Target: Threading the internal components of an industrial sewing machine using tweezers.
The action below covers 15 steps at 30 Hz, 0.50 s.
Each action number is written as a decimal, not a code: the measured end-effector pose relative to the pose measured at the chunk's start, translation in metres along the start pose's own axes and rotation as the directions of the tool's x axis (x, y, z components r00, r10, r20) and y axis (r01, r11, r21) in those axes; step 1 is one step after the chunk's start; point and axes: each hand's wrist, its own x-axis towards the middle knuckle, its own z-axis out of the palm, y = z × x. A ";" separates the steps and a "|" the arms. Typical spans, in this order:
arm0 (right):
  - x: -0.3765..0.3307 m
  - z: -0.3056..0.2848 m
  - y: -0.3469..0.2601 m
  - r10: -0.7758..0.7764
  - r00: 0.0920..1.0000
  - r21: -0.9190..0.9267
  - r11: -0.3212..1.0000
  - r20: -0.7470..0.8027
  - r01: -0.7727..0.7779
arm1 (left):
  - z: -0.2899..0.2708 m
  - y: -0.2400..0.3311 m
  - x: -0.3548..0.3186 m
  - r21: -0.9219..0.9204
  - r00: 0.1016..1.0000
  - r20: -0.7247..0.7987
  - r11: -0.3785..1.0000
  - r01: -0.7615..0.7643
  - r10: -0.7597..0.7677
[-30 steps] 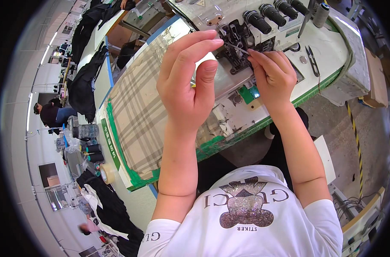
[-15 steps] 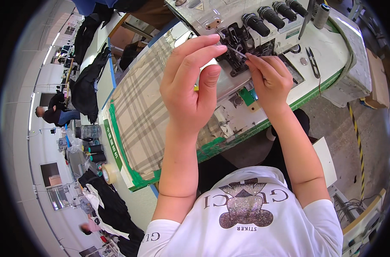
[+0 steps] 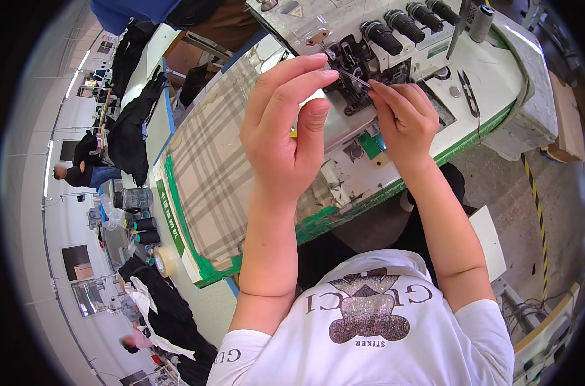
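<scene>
An overlock sewing machine (image 3: pixel 292 27) with several black tension knobs stands at the far side of the table. My right hand (image 3: pixel 409 121) pinches a slim metal tool (image 3: pixel 360 80), its thin tip pointing left into the dark needle and looper area (image 3: pixel 351 64). The tool's exact kind is too small to tell. My left hand (image 3: pixel 281 132) is raised left of that area, fingers curved and thumb apart, with nothing visible in it. Its fingertips come close to the mechanism; whether they touch it I cannot tell.
Thread snips (image 3: pixel 468 95) lie right of the machine, near a grey thread cone (image 3: pixel 481 24). Plaid covering (image 3: pixel 209 186) spreads over the table's left, edged with green tape. A tape roll (image 3: pixel 165 261), dark cloth (image 3: pixel 130 132) and another person (image 3: pixel 83 164) are farther left.
My hands and the slim tool hold nearly the same position. At the top left, a person's blue clothing has come further into view.
</scene>
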 end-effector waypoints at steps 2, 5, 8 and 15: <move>0.000 0.000 0.001 -0.009 1.000 -0.001 1.000 -0.012 0.009 | 0.001 0.000 0.000 -0.014 1.000 -0.004 1.000 0.011 -0.011; 0.000 0.000 0.000 0.000 1.000 0.004 1.000 -0.009 0.000 | 0.000 0.000 0.000 -0.002 1.000 -0.004 1.000 0.002 -0.002; 0.000 0.000 0.000 -0.001 1.000 0.002 1.000 -0.003 0.001 | 0.001 0.000 0.000 -0.005 1.000 -0.006 1.000 0.004 -0.004; 0.001 -0.001 -0.001 -0.010 1.000 -0.003 1.000 -0.006 0.010 | 0.002 0.001 -0.001 -0.014 1.000 -0.009 1.000 0.023 -0.024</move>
